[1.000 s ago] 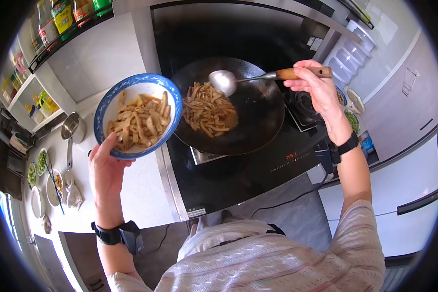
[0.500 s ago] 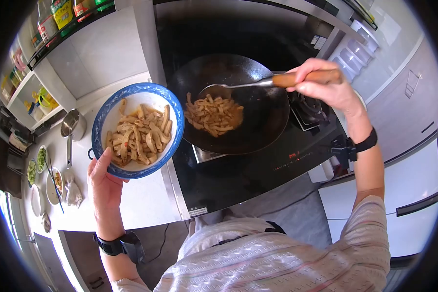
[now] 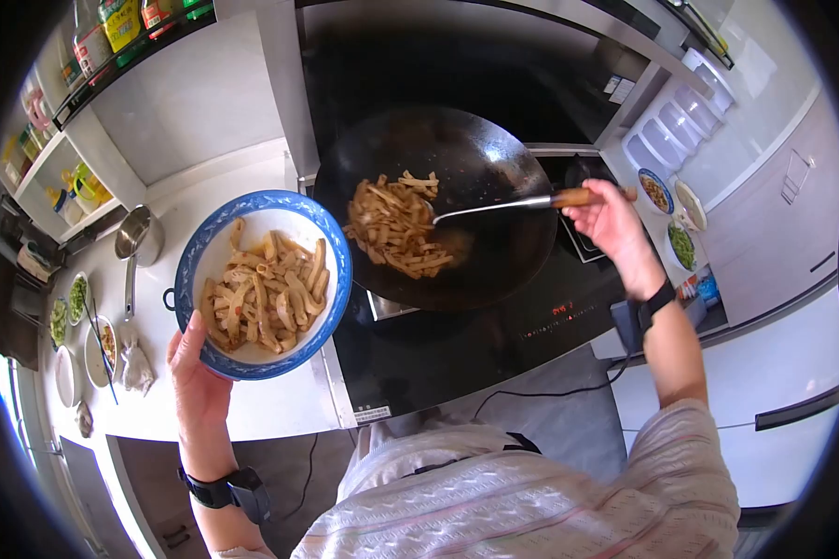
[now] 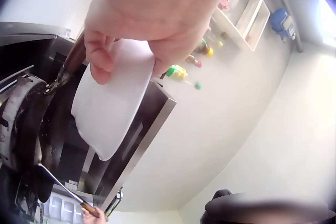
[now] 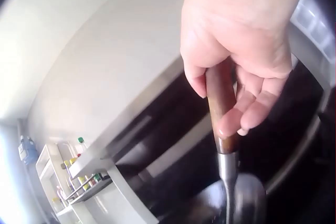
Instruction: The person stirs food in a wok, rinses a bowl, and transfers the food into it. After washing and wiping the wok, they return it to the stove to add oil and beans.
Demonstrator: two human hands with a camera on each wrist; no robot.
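A blue-rimmed bowl [image 3: 188,270] of cooked strips is tilted slightly in my left hand [image 3: 201,382], thumb on its rim and fingers beneath. From the left wrist view, the left hand [image 4: 152,19] pinches the bowl's white underside [image 4: 113,98]. My right hand [image 3: 613,233] grips the wooden handle [image 3: 578,197] of a ladle; the right wrist view shows thumb and fingers of the right hand [image 5: 241,40] round that handle [image 5: 220,98]. The ladle's head lies among brown strips [image 3: 396,228] at the left side of the wok [image 3: 503,252], partly covered by them.
Left of the cooktop [image 3: 419,373], the white counter [image 3: 270,410] holds a small metal pot [image 3: 140,238] and several dishes. Bottles stand on a rack at upper left. Right of the stove are a bowl of food [image 3: 655,191] and a dish of greens [image 3: 682,247].
The right hand has moved down and slightly left, and the ladle has gone from above the strips into them. The left hand and bowl have come lower, nearer the body.
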